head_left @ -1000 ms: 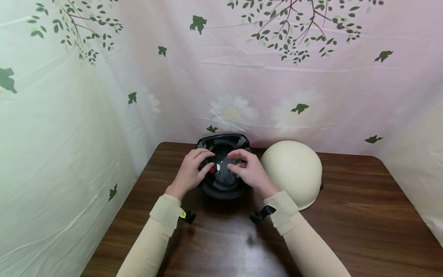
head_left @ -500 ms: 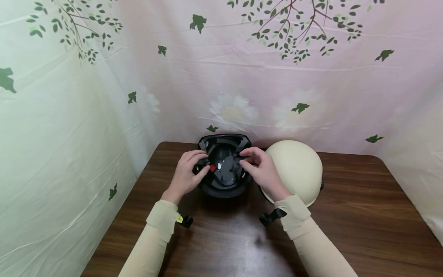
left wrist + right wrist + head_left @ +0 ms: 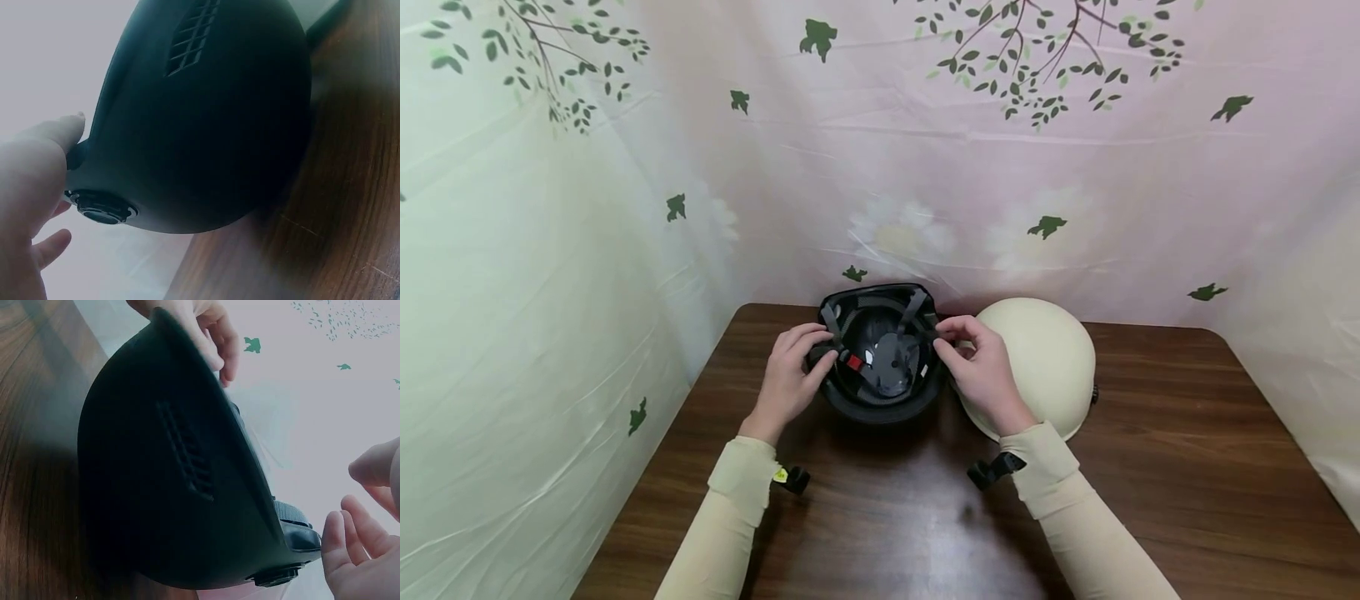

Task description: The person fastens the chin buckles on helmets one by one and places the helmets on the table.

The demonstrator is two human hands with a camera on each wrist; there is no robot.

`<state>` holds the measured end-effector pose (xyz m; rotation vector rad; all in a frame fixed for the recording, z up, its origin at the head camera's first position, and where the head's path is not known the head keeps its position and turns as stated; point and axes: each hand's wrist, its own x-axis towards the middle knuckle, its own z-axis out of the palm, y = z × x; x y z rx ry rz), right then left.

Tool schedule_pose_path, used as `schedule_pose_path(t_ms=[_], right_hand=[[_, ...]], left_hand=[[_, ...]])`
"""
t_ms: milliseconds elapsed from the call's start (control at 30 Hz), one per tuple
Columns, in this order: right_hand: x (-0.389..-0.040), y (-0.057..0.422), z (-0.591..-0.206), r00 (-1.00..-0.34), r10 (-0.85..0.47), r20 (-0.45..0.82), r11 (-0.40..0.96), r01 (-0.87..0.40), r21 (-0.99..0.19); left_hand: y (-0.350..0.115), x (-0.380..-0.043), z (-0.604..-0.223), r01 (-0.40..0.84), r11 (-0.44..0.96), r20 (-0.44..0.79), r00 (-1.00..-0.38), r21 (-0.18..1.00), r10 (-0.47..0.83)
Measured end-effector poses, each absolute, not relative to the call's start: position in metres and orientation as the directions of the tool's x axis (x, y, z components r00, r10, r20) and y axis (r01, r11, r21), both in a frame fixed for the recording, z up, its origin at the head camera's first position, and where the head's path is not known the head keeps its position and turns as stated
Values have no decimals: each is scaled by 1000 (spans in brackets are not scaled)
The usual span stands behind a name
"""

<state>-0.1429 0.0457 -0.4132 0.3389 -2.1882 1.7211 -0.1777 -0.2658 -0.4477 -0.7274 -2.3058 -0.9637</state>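
- A black helmet (image 3: 880, 413) is set hollow side up near the back edge of the table (image 3: 1165, 442), left of its middle.
- Inside the hollow, grey padding (image 3: 891, 371) is seen, with a white label (image 3: 869, 357) beside it and a red buckle piece (image 3: 854, 362) at the left side.
- The interior is crossed at the back by two grey straps, a left one (image 3: 831, 318) and a right one (image 3: 913, 307).
- A gridded vent (image 3: 195, 40) and a round black fitting (image 3: 103, 210) are shown on the outer shell by the left wrist view.
- The left hand (image 3: 786, 371) is placed at the left rim, fingers bent and thumb apart from them; whether rim or strap is gripped cannot be told.
- The right hand (image 3: 987, 367) is held at the right rim, loosely curved, a wide gap left between thumb and fingers; nothing is seen gripped.
- A cream helmet (image 3: 1037, 358) is placed dome up just right of the black one, partly covered by the right hand; a dark knob (image 3: 1094, 394) is fixed at its right edge.
- The table is surfaced in dark brown wood grain.
- The space is enclosed by pale cloth (image 3: 910, 175), printed with leafy branches, green birds and white flowers.
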Motion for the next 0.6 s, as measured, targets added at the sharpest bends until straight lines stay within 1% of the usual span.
schedule_pose_path(t_ms=[200,433,600], right_hand=[[-139,50,-414,-921,8,390,299,-370,-880],[-137,53,-418,-928,-26,371,316,-360,-878],[-136,54,-419,-927,-66,369,313,-370,-875]], left_hand=[[-269,-176,-447,644,599,648,-717,476,255],[-273,-175,-451,640,604,646,-720,476,253],[-276,-176,-454,604,611,615,-754,512,230]])
